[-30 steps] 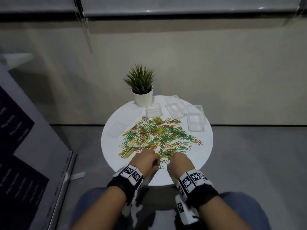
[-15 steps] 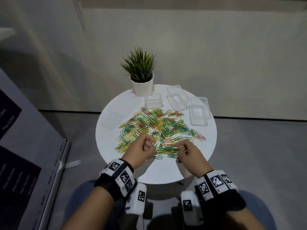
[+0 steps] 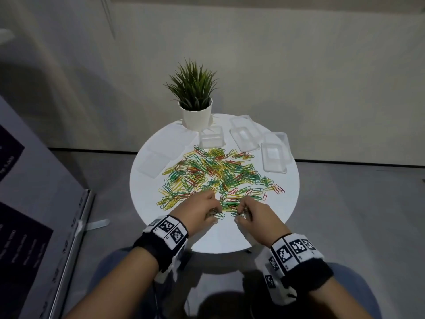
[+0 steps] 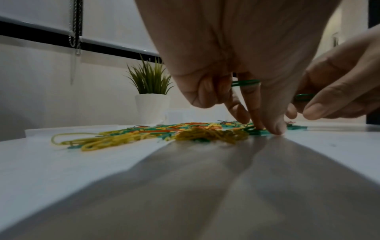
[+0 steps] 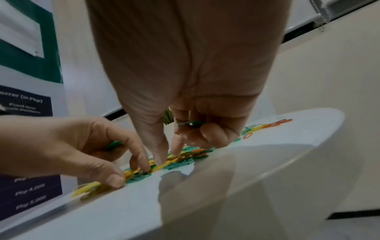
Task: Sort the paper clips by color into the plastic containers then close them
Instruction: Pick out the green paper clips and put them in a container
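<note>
A pile of green, yellow, red and orange paper clips (image 3: 216, 176) covers the middle of the round white table (image 3: 282, 203). Three clear plastic containers (image 3: 274, 155) stand open behind it. At the pile's near edge, my left hand (image 3: 215, 214) keeps a green clip (image 4: 245, 82) tucked under its curled fingers. Its thumb and forefinger press down on more green clips (image 4: 257, 132). My right hand (image 3: 240, 215) also holds a green clip (image 5: 191, 123) in its curled fingers. Its thumb and forefinger tips (image 5: 160, 160) touch the pile.
A potted plant (image 3: 195, 100) stands at the table's back edge. Clear flat lids (image 3: 158, 157) lie at the back left. A standing banner (image 3: 34, 226) is on the floor to the left. My knees are under the near edge.
Both hands have moved forward from the table's near edge onto the near side of the pile, and their fingertips now touch the clips. The head view has tilted down.
</note>
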Tool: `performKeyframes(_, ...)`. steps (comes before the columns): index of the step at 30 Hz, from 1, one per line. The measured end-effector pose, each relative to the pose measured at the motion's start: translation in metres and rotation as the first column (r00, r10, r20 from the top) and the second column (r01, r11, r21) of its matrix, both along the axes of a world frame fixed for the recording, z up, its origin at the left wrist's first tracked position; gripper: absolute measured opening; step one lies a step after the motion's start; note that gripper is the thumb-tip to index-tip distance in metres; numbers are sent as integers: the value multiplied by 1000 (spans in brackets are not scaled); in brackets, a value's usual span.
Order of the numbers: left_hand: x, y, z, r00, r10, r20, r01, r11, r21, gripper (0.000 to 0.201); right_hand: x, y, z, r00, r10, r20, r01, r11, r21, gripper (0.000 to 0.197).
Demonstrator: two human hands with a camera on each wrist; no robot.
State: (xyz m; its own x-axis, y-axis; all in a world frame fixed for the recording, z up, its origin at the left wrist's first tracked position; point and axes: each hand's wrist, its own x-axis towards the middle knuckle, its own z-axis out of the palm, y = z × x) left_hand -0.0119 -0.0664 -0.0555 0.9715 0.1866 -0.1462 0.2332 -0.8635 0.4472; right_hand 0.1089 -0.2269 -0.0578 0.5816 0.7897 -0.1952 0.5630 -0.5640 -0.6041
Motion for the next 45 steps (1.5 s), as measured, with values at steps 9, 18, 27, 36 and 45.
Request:
performKeyframes(9,11,2,5,990,-135,-49,142,971,192,22,-4,11,-9,978,67,197,-36,987,-158,10)
performKeyframes(18,8,2,2,987,-154,-38,158,974,160,18,4,8,-2,994,-83,-70,84,996,3,19)
performKeyframes(27,8,2,-3,990,-138,-29,141,978,154,12,16,7,-7,441,-187,-878,602,787,135,15)
performKeyframes(36,-7,16,-4,988,148,40,-135,964,-227,6,18,2,3,742,-240,-626,423,892,159,25)
performKeyframes(45,0,10,-3,732,619,-284,-393,43,-918,26,11,9,-13,990,-52,130,71,987,-146,8)
